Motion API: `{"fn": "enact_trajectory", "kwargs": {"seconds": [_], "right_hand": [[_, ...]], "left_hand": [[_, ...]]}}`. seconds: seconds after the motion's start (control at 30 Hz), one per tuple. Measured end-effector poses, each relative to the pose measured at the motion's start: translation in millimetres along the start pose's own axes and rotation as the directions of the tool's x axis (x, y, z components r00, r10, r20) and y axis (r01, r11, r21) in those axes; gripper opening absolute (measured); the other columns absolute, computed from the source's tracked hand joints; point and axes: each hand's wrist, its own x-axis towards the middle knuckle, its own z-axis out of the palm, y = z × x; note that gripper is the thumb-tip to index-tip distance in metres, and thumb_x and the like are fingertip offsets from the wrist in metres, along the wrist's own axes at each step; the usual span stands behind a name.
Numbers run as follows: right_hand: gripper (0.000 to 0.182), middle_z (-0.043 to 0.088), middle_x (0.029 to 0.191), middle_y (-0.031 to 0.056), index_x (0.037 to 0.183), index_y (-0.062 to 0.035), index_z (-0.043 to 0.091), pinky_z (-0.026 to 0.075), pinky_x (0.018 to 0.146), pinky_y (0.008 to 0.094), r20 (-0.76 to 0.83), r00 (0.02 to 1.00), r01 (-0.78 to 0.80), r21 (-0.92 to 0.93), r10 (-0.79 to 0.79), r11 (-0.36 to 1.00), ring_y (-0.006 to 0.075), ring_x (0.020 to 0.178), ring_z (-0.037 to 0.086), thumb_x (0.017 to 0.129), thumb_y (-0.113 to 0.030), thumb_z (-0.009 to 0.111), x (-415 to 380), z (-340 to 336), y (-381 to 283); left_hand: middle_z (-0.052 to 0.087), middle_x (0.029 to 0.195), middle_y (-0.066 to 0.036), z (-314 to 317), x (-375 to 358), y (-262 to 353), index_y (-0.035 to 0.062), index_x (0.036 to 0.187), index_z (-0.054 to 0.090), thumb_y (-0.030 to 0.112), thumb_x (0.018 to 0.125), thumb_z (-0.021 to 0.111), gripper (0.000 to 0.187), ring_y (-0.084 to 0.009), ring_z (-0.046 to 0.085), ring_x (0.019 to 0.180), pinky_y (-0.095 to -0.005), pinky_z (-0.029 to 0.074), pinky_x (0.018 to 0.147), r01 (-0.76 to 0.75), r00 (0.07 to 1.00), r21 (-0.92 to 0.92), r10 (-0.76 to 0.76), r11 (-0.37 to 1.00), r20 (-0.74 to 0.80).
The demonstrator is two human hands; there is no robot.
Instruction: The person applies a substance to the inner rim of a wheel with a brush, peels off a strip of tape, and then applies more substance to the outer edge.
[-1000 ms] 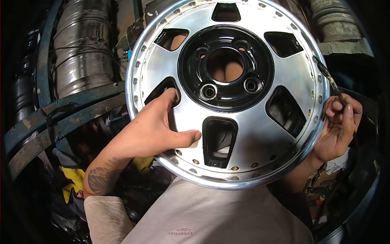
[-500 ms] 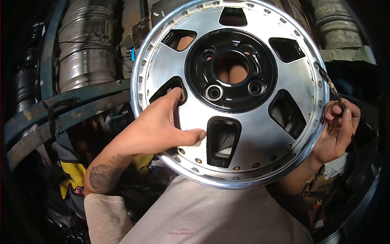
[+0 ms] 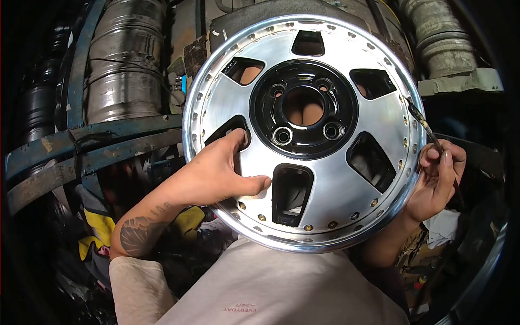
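Since the earlier frames of the head view, the alloy wheel (image 3: 303,132) has shifted lower and slightly right in the picture, so its whole upper rim now shows, and our two hands have travelled with it without altering their hold. We judge this as a small repositioning of the wheel, or of the head, and not a new step: the brush contact point sits at much the same station on the right rim. In this view, the wheel rests face-up against our lap, above the light shirt (image 3: 281,287). Our left hand (image 3: 216,173) is clamped on a spoke, with the index finger hooked into one spoke window and the thumb lying across the machined face beside the lower window. Our right hand (image 3: 436,181) is pinched shut on a thin brush (image 3: 425,127), whose dark tip touches the rim lip near the row of small bolts (image 3: 403,142). The two hands stand well apart, on opposite sides of the wheel. For clearance, the polished outer lip is the working edge; the brush has free room to the right of the rim, where the background is dark. To the left, metal drums (image 3: 119,65) and a worn blue frame (image 3: 92,146) stand near the rim. Behind the top of the wheel, a dark block sits close.
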Motion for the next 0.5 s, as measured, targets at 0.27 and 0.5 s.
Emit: {"fn": "enact_trajectory", "kwargs": {"seconds": [0.27,0.5], "right_hand": [[0.018,0.055,0.088,0.0144,0.103,0.0039,0.050,0.041,0.069,0.0214,0.001,1.000,0.007,0.000,-0.007,1.000,0.0098,0.076,0.050,0.092,-0.009,0.047,-0.1,-0.5,0.2],[0.020,0.055,0.088,0.0146,0.104,0.0046,0.050,0.040,0.069,0.0219,-0.006,1.000,-0.016,-0.028,0.016,0.999,0.0104,0.076,0.049,0.093,-0.011,0.045,0.0,-2.5,0.7]], "left_hand": [[0.063,0.091,-0.015,-0.7,0.3,-1.7,-0.0117,0.111,0.047,0.019,0.073,0.077,0.057,-0.0144,0.061,0.084,-0.0269,0.050,0.076,0.002,1.000,0.020,-0.002,1.000,-0.003],[0.064,0.091,-0.015,-0.3,-0.6,-4.4,-0.0115,0.111,0.047,0.020,0.073,0.077,0.058,-0.0147,0.062,0.083,-0.0275,0.050,0.075,-0.014,1.000,0.056,0.015,0.998,-0.019]]}}
